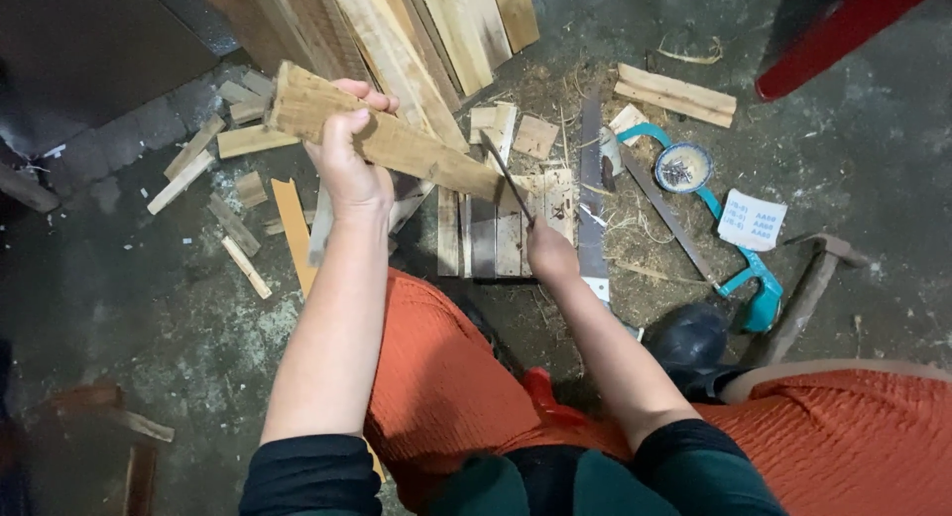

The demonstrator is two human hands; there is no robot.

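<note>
1. My left hand has its grip wrapped tight around the wooden plank, near its upper end, holding it up at a slant above the floor.
2. My right hand is clenched on a thin dark metal rod, whose tip meets the plank's lower end.
3. I judge the plank stiff and fairly light, with rough, splintery faces, so it won't slip; it is best held near one end, clear of the rod.
4. It looks pale brown, weathered and ragged at the edges.
5. Below lie wood offcuts, a teal-handled saw and a hammer.
</note>
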